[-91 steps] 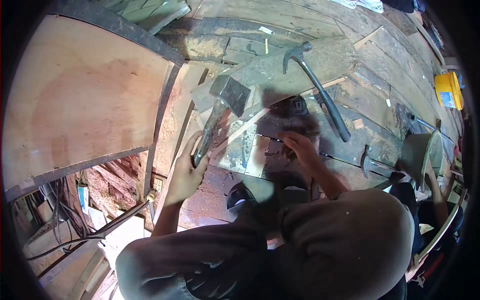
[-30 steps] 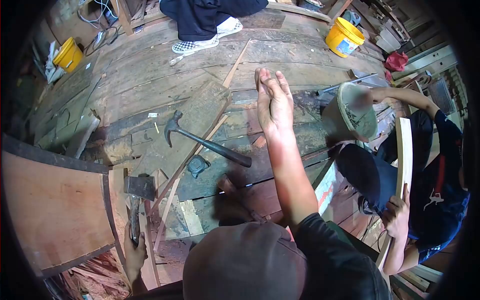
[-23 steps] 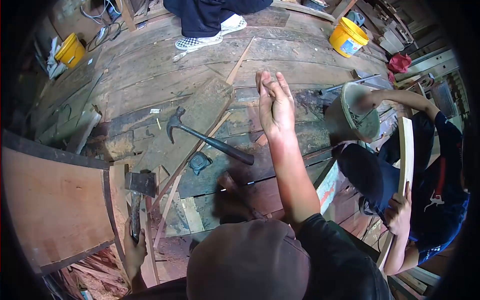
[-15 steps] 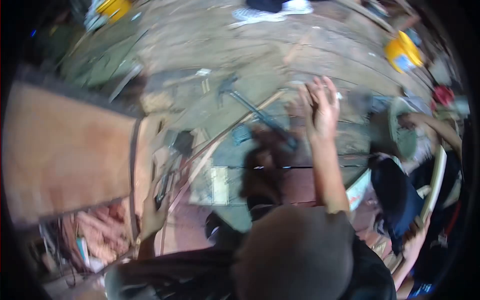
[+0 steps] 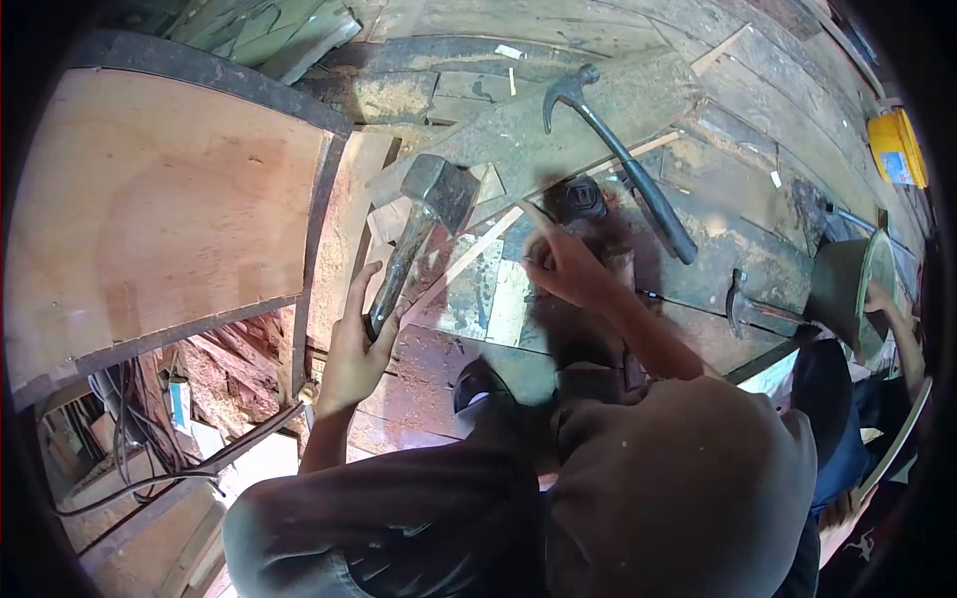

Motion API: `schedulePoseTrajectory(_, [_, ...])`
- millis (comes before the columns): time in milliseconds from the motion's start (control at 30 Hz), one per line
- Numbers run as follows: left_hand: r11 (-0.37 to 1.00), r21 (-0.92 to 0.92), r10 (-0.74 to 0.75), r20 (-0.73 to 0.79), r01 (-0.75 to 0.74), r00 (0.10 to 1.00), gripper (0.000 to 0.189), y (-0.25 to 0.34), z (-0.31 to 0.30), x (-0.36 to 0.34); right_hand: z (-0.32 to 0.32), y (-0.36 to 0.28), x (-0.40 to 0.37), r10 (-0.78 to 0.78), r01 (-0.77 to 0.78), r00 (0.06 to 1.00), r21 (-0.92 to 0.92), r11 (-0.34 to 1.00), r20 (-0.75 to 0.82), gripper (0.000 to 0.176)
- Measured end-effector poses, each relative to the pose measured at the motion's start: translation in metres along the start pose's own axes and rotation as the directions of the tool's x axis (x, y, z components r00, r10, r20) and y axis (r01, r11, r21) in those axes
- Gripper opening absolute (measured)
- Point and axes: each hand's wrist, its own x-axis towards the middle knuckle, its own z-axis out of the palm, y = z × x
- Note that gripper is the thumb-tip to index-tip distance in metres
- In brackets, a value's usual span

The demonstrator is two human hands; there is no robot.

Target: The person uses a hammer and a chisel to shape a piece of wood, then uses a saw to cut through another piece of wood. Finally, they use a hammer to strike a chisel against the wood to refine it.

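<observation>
Left hand is clamped on the handle of a club hammer, whose head lies on the boards ahead. Right hand, well apart, has its fingers bunched; whether it pinches anything cannot be told. A tape measure lies just beyond it, and a claw hammer farther out.

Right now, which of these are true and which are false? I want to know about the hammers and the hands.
1. The left hand grips the big hammer by its handle. True.
2. The right hand holds the claw hammer. False: it lies on the planks, with no hand on it.
3. A yellow bucket sits at the far right. True.
4. The tape measure lies beside the left hand. False: it lies by the right hand.
</observation>
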Motion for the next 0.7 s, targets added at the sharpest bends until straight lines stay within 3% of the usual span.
schedulePoseTrajectory(67, [1.000, 0.002, 0.023, -0.004, -0.023, 1.000, 0.063, -0.002, 0.000, 0.000, 0.008, 0.007, 0.006, -0.030, 0.032, 0.998, -0.037, 0.999, 0.047, 0.078])
schedulePoseTrajectory(133, [0.999, 0.000, 0.046, -0.007, -0.046, 0.999, 0.065, -0.005, 0.000, 0.001, 0.022, 0.030, 0.008, -0.155, 0.167, 0.983, -0.133, 0.977, 0.098, 0.080])
schedulePoseTrajectory(267, [0.999, -0.017, 0.038, -0.023, -0.038, 0.999, 0.068, 0.001, 0.000, 0.003, 0.028, 0.005, 0.001, -0.097, 0.108, 0.990, -0.111, 0.988, 0.101, 0.081])
schedulePoseTrajectory(333, [1.000, 0.011, 0.025, -0.028, -0.025, 0.999, 0.068, 0.005, 0.000, 0.004, 0.026, -0.004, -0.001, 0.001, -0.001, 1.000, -0.068, 0.998, 0.000, 0.082])
schedulePoseTrajectory(467, [1.000, 0.013, -0.002, -0.035, 0.003, 0.999, 0.069, 0.008, 0.001, 0.006, 0.012, 0.008, 0.014, -0.036, 0.034, 0.999, -0.047, 0.998, -0.034, 0.084])
schedulePoseTrajectory(533, [1.000, 0.012, 0.002, -0.031, -0.002, 1.000, 0.069, 0.002, 0.002, 0.009, 0.009, 0.014, 0.020, -0.043, 0.041, 0.997, 0.029, 0.999, 0.063, 0.086])
schedulePoseTrajectory(700, [1.000, 0.002, 0.023, -0.041, -0.023, 0.999, 0.070, 0.002, 0.000, 0.012, 0.022, 0.012, 0.017, -0.019, 0.011, 0.994, 0.070, 0.998, 0.107, 0.088])
